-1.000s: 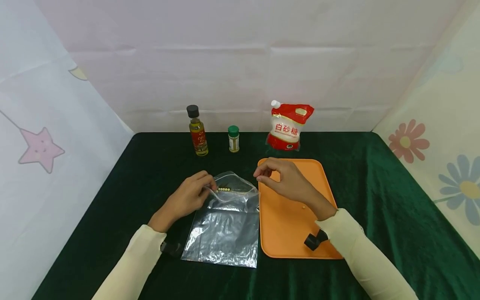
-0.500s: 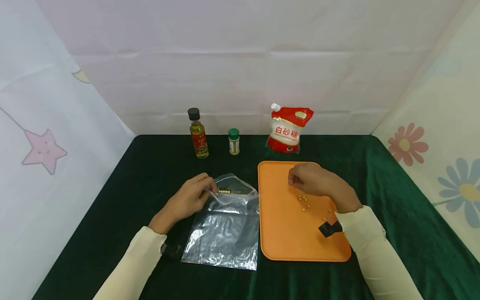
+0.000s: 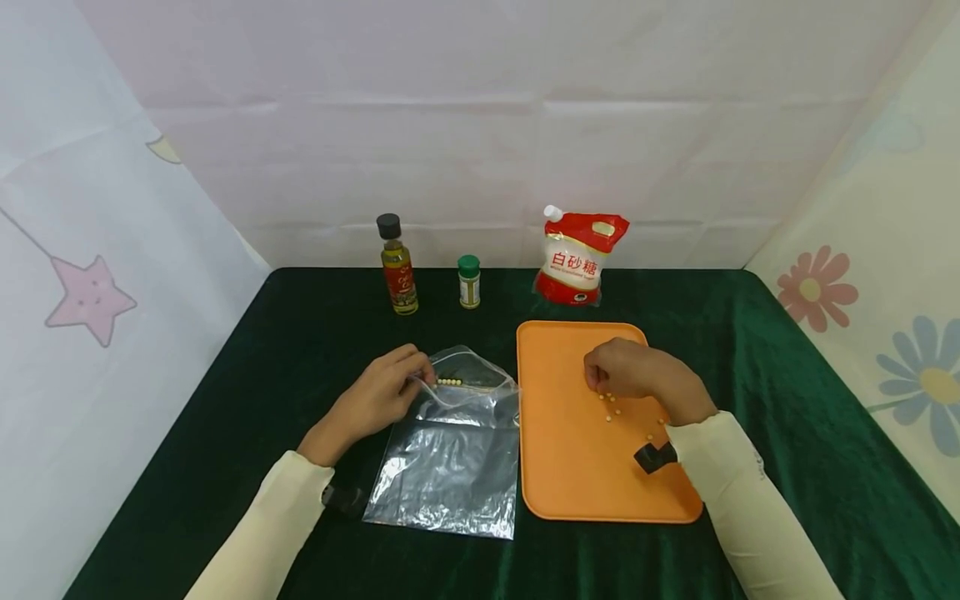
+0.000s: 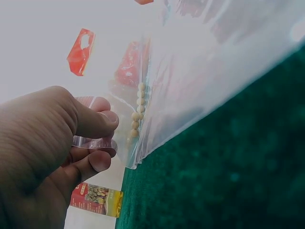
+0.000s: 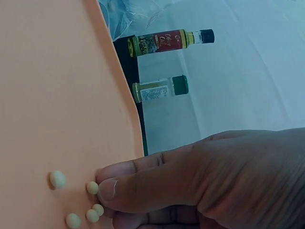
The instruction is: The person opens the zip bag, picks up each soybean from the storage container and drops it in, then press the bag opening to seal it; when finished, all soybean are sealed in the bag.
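Observation:
My left hand (image 3: 386, 392) pinches the rim of a clear zip bag (image 3: 450, 475) between thumb and fingers. The bag lies on the table with its mouth held apart, and a short row of soybeans (image 4: 141, 101) shows inside it. Over the orange tray (image 3: 577, 487), my right hand (image 3: 637, 369) reaches down with curled fingers, thumb and forefinger close together. Their tips touch a pale soybean (image 5: 92, 187) on the tray; whether it is gripped cannot be told. Several more soybeans (image 5: 73, 220) are scattered nearby.
Behind the bag stand an olive oil bottle (image 3: 399, 279) and a small green-capped jar (image 3: 468, 283). A red and white sugar pouch (image 3: 573, 258) stands behind the tray. Dark green cloth (image 3: 315, 317) covers the table, with fabric walls around it.
My right hand has moved from beside the bag mouth rightward and down to the beans on the tray. My left hand keeps its hold on the bag rim.

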Demonstrator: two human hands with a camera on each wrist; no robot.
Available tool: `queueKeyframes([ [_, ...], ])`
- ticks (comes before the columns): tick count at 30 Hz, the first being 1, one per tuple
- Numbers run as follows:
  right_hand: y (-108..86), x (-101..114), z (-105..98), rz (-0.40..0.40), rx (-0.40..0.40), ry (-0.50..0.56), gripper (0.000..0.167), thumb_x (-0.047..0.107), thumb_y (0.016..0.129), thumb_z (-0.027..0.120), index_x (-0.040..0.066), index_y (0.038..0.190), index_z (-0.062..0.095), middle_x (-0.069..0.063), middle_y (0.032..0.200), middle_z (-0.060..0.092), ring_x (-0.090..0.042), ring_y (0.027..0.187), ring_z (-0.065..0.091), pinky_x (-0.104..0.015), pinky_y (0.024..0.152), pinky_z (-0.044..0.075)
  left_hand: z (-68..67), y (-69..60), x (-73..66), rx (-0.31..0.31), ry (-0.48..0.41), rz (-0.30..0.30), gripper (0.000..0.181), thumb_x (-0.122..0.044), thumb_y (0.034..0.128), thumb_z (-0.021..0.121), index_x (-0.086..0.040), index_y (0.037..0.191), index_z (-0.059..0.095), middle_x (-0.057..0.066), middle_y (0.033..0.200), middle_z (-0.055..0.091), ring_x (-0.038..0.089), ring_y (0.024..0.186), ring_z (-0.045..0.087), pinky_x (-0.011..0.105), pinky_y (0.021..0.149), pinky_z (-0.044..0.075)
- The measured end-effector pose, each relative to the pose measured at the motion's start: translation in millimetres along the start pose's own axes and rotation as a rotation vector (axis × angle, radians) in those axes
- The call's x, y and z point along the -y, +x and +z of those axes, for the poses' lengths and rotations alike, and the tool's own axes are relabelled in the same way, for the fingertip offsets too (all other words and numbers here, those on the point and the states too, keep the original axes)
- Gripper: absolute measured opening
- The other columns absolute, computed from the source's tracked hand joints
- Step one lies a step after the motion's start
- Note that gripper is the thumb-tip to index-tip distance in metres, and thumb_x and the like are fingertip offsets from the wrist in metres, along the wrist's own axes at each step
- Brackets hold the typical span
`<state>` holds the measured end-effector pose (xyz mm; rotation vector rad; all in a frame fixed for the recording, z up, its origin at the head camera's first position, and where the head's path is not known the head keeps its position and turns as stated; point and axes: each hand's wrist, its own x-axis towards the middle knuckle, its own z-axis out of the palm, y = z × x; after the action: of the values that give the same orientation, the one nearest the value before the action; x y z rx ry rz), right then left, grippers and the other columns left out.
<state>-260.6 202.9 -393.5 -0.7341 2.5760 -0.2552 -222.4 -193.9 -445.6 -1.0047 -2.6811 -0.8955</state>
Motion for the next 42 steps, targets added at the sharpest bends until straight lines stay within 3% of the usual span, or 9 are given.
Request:
queueKeyframes([
  [10,1.9,2.3,1.6,-0.024,-0.001,-0.008,0.013,0.003,0.091,0.069,0.013,0.087,0.064,0.002,0.075,0.053,-0.015,0.071,0.052,-0.027,0.062,0.046,0.4,-0.7,1.6,0.002,-0.008,0.002,0.024,0.009,0.0891,0.063,-0.012,0.099,0.065,-0.003,0.099,0.056,0.008,0.092,0.059,0.027,0.079,0.056],
  [20,6.3,-2.9,4.5,-0.078,-0.057,0.0,0.008,0.009,0.093,0.07,0.013,0.089,0.065,0.004,0.075,0.053,-0.013,0.07,0.052,-0.027,0.063,0.047,0.9,0.9,3.0,0.006,-0.003,0.006,0.024,0.009,0.0895,0.063,-0.013,0.099,0.064,-0.003,0.099,0.056,0.008,0.092,0.059,0.027,0.079,0.056],
  [33,7.7,1.7,4.4,0.0,-0.024,-0.012,0.011,0.008,0.091,0.072,0.014,0.09,0.062,0.0,0.078,0.054,-0.017,0.074,0.053,-0.028,0.065,0.048,1.2,0.9,3.8,0.004,-0.009,0.004,0.024,0.009,0.0894,0.063,-0.013,0.1,0.064,-0.004,0.099,0.056,0.008,0.092,0.059,0.027,0.08,0.056],
  [36,7.1,0.9,3.4,-0.019,-0.079,-0.009,0.011,0.008,0.09,0.072,0.013,0.091,0.063,0.001,0.078,0.054,-0.017,0.074,0.053,-0.027,0.064,0.049,1.1,1.0,3.6,0.003,-0.009,0.004,0.024,0.009,0.0894,0.063,-0.013,0.1,0.064,-0.004,0.099,0.056,0.008,0.092,0.059,0.027,0.08,0.056],
  [42,8.5,1.1,0.7,-0.116,-0.282,-0.019,0.008,0.008,0.09,0.07,0.011,0.092,0.064,0.003,0.08,0.055,-0.015,0.072,0.052,-0.027,0.065,0.05,0.4,0.6,2.6,0.01,-0.005,-0.001,0.024,0.009,0.0897,0.063,-0.013,0.1,0.064,-0.003,0.1,0.057,0.008,0.093,0.059,0.028,0.08,0.056],
])
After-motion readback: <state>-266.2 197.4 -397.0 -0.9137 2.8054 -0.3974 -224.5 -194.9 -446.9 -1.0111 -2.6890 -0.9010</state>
